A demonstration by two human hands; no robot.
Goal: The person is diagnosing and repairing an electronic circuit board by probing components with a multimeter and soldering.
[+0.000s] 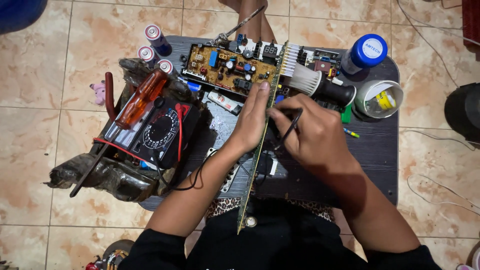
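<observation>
Currently mid-probe, by the look of it: left hand (251, 122) steadies a long green circuit board (257, 150) stood on edge, fingers flat and together against its left face, fingertips up near the top edge; right hand (312, 135) has thumb and forefinger pinched shut on a thin black probe (291, 127), tip angled toward the board's right face just below the left fingertips. Can't tell if the tip actually touches the board. Lead presumably runs back to the black multimeter (162, 132), well left of the left hand, with an orange-handled screwdriver (137, 100) lying across it. Beyond the fingertips: a second, brown circuit board (230, 67) lying flat, component side up, nothing on it being worked. Just past the right knuckles sits a white-bristled brush with black handle (320, 85); further right a blue-capped bottle (367, 50) and an open white tub (378, 98). Judgement: testing under way on the green board, nothing visibly removed or reassembled yet, brown board untouched for now
</observation>
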